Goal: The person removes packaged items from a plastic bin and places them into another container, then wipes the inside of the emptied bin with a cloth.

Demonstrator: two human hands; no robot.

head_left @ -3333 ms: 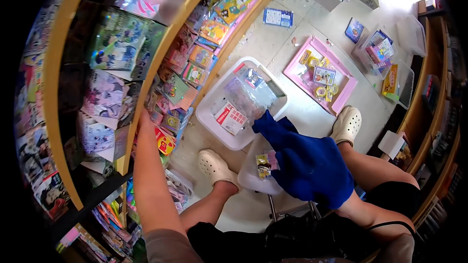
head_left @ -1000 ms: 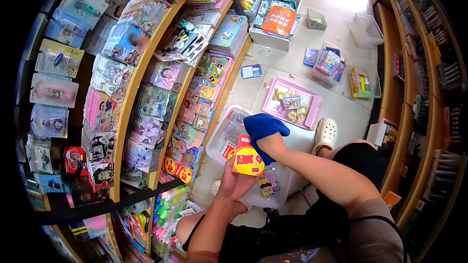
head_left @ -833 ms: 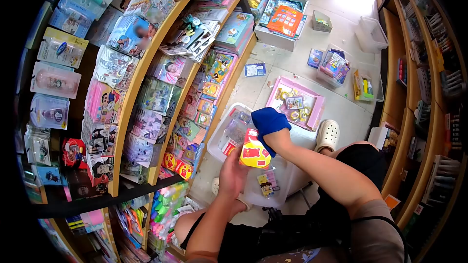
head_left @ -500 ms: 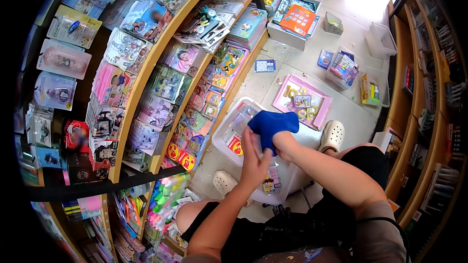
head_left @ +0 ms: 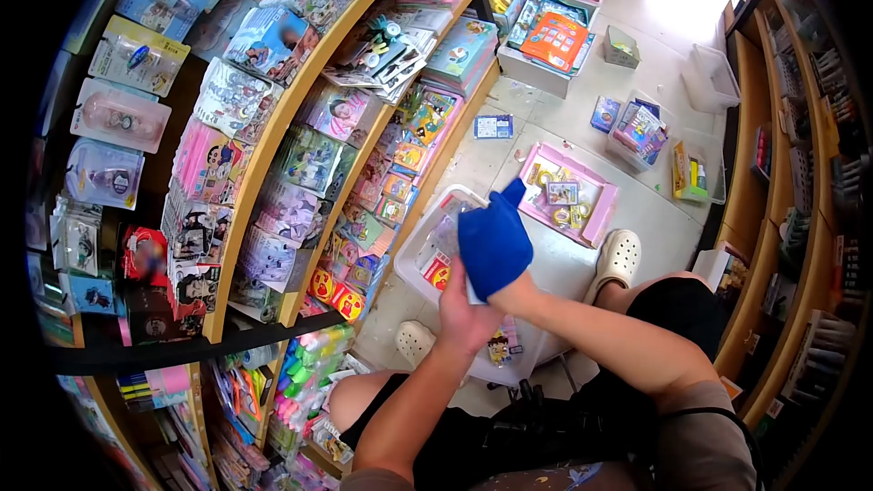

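A blue cloth [head_left: 496, 241] is draped over the fingers of my right hand [head_left: 514, 298], which grips it from below and hides most of its own fingers. My left hand [head_left: 466, 314] is closed just beneath the cloth, around a pale-edged item [head_left: 473, 293] mostly covered by the cloth and my fingers. Both hands are touching or nearly so, above a whitish plastic bin [head_left: 406, 250]. In it lie clear packets, one of them a red-and-yellow pack [head_left: 437, 271]. Nearer my lap is a small packet with a cartoon figure [head_left: 499, 348].
Beyond the bin sits a pink tray [head_left: 596, 229] holding yellow rolls and a small boxed item. A blue card [head_left: 494, 126] and several clear boxes [head_left: 714, 77] are on the tiled floor. Stocked shelves [head_left: 264, 127] stand at left, wooden shelves [head_left: 768, 191] at right.
The blue cloth has turned from lying sideways to standing more upright, shifting slightly left. My left hand has moved down from the cloth's side to beneath it, where a pale edge now shows.
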